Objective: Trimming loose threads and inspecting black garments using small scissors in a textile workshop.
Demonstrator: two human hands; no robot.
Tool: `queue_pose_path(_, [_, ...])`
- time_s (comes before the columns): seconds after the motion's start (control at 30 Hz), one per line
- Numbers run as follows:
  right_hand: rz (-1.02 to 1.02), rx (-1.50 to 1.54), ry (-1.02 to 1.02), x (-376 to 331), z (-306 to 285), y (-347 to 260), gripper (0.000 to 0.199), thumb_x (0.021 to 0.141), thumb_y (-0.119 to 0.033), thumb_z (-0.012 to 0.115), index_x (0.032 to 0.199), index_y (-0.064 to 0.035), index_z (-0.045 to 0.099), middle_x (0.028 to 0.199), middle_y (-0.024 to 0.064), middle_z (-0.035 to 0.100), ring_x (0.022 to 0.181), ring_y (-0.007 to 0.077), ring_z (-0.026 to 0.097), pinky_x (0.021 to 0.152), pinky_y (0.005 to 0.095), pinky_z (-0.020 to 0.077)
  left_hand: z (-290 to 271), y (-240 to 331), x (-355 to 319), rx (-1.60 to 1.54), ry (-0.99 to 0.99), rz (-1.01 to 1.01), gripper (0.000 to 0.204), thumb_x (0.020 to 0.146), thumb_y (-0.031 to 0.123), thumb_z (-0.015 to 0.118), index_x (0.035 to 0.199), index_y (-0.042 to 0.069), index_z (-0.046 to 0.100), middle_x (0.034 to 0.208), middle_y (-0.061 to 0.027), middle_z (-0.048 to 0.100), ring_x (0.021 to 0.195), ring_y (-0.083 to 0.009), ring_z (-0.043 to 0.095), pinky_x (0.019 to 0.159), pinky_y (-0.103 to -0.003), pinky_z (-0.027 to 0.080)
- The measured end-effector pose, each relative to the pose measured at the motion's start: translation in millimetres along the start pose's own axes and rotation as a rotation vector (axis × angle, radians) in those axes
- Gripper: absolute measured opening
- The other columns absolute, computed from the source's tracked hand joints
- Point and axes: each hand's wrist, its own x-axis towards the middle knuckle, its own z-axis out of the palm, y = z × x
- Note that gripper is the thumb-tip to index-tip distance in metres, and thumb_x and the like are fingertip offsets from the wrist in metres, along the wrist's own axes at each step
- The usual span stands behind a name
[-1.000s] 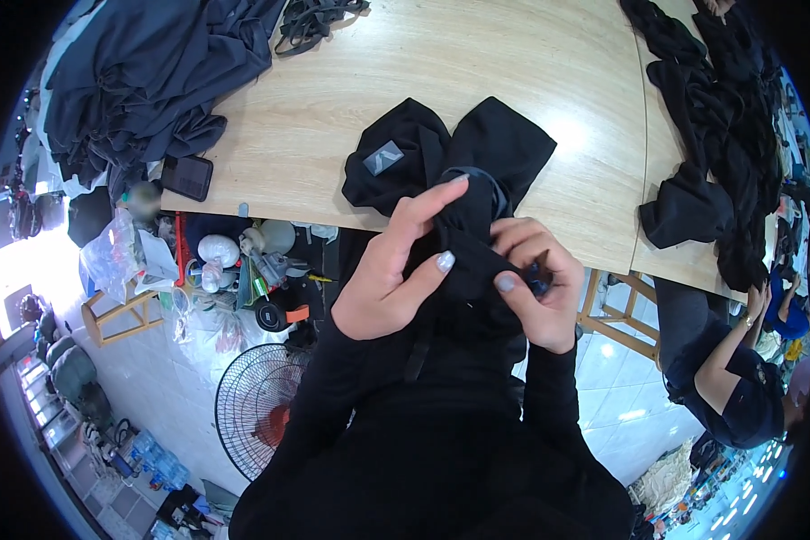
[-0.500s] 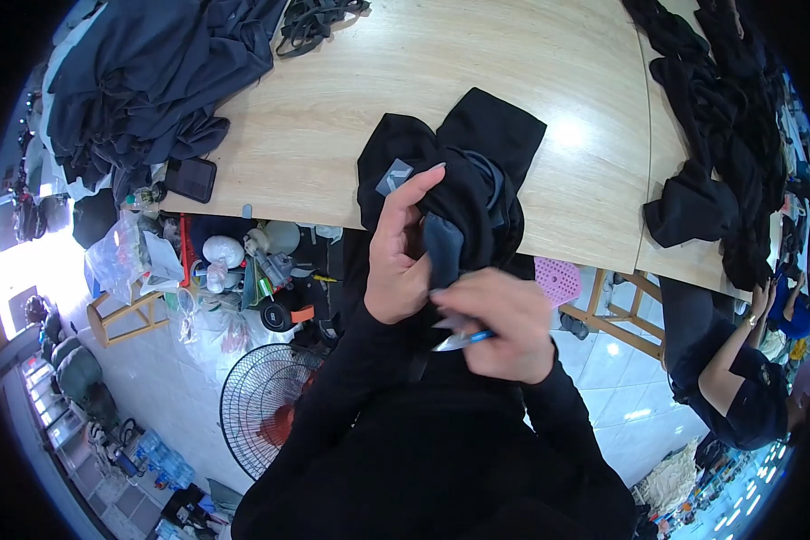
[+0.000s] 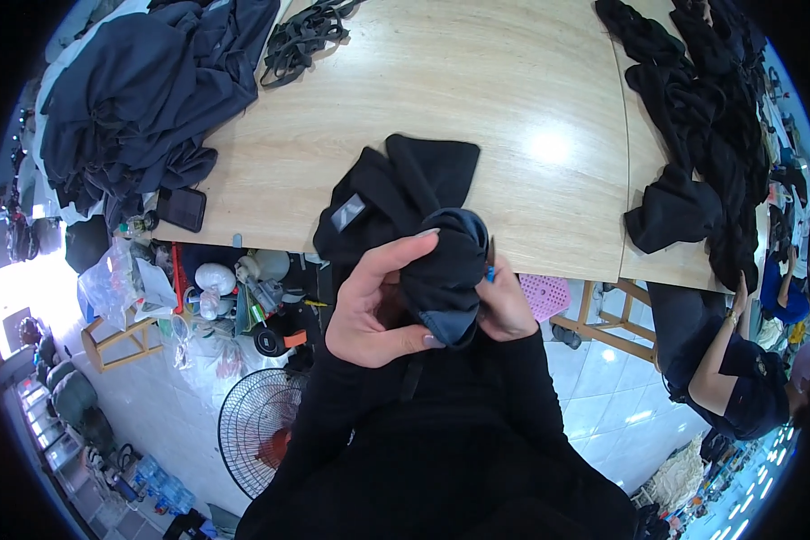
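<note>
A black garment [image 3: 360, 211] with a dark grey-blue inner edge and a small light label lies partly on the table and rises over its near edge toward me. My left hand [image 3: 369, 310] is closed round the bunched part of the cloth, thumb and fingers curled against it. At the cloth's right side, my right hand [image 3: 510, 306] grips thread snips [image 3: 490, 272], of which only a blue bit and a thin tip show. The cloth hides some of the right fingers.
Dark cloth [image 3: 153, 90] is heaped at the far left, with black straps [image 3: 306, 40] and a phone [image 3: 182, 208] near it. More black garments [image 3: 720, 171] lie at the right, where a co-worker's arm [image 3: 724, 355] reaches in. A fan [image 3: 259, 432] stands at lower left.
The garment has shifted left and nearer to me, its bunched part turned over in my left hand. My right hand has moved up beside the cloth, with the snips now pointing away from me.
</note>
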Motion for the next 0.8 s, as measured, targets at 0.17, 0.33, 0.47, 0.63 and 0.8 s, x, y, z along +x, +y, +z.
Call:
queue_pose_path(0.17, [0.056, 0.034, -0.110, -16.3, 16.9, -19.7, 0.073, 0.091, -0.003, 0.087, 0.154, -0.0040, 0.049, 0.106, 0.0009, 0.065, 0.093, 0.0095, 0.064, 0.084, 0.0261, 0.0543, 8.4, 19.6, 20.9, 0.521, 0.097, 0.175, 0.074, 0.072, -0.016, 0.082, 0.143, 0.001, 0.068, 0.116, -0.0156, 0.077, 0.099, -0.0218, 0.075, 0.088, -0.030, 0.059])
queue_pose_path(0.33, [-0.050, -0.473, -0.112, -27.9, 24.9, -52.5, 0.079, 0.082, 0.001, 0.092, 0.151, -0.0017, 0.054, 0.097, -0.0002, 0.063, 0.083, 0.0085, 0.062, 0.074, 0.0241, 0.0526, 1.9, 35.6, 40.1, 1.024, 0.127, 0.364, 0.081, 0.059, -0.016, 0.074, 0.137, 0.006, 0.076, 0.078, -0.0084, 0.063, 0.064, -0.0220, 0.051, 0.057, -0.033, 0.043])
queue_pose_path(0.47, [-0.653, -1.179, 0.453, -32.5, 51.7, -85.9, 0.066, 0.074, 0.012, 0.077, 0.138, -0.0038, 0.070, 0.078, -0.0044, 0.054, 0.072, 0.0054, 0.056, 0.065, 0.0220, 0.0435, -2.1, 45.1, 52.6, 1.255, 0.135, 0.505, 0.071, 0.058, -0.017, 0.063, 0.123, 0.004, 0.084, 0.080, -0.0075, 0.071, 0.064, -0.0216, 0.054, 0.058, -0.034, 0.044])
queue_pose_path(0.63, [-1.231, -1.134, 0.935, -41.0, 49.0, -130.8, 0.065, 0.074, 0.017, 0.064, 0.136, -0.0009, 0.072, 0.078, 0.0027, 0.062, 0.075, 0.0119, 0.064, 0.069, 0.0240, 0.0522, 3.3, 81.0, 57.9, 1.363, 0.490, 0.443, 0.073, 0.057, -0.017, 0.054, 0.124, -0.002, 0.080, 0.106, -0.0165, 0.083, 0.073, -0.0252, 0.072, 0.071, -0.030, 0.057])
queue_pose_path(0.8, [-1.388, -0.979, 0.715, -83.6, 44.6, -146.5, 0.042, 0.084, 0.016, 0.066, 0.125, 0.0090, 0.071, 0.126, 0.0246, 0.075, 0.117, 0.0339, 0.077, 0.098, 0.0443, 0.0651, 8.7, 69.7, 40.9, 0.958, 0.413, 0.219, 0.064, 0.067, -0.019, 0.063, 0.127, -0.004, 0.078, 0.111, -0.0197, 0.082, 0.108, -0.0284, 0.080, 0.093, -0.029, 0.060])
